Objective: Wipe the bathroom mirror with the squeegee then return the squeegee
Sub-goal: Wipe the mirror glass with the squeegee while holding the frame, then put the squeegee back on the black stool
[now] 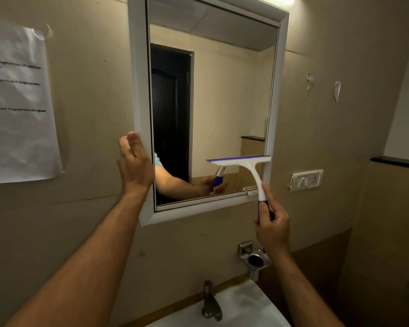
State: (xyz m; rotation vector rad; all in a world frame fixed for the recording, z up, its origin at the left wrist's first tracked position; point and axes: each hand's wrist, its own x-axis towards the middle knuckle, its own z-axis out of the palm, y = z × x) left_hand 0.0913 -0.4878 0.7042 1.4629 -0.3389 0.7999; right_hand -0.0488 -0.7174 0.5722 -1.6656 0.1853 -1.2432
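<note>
A white-framed bathroom mirror hangs on the beige wall. My left hand rests against the frame's left side near the bottom, fingers wrapped on the edge. My right hand grips the blue handle of a white squeegee. Its blue-edged blade lies flat on the glass at the lower right, reaching the right frame. The mirror reflects my arm, the squeegee handle and a dark door.
A white sink with a metal tap sits below. A chrome holder is fixed under my right hand. A switch plate lies right of the mirror, a printed sheet left of it.
</note>
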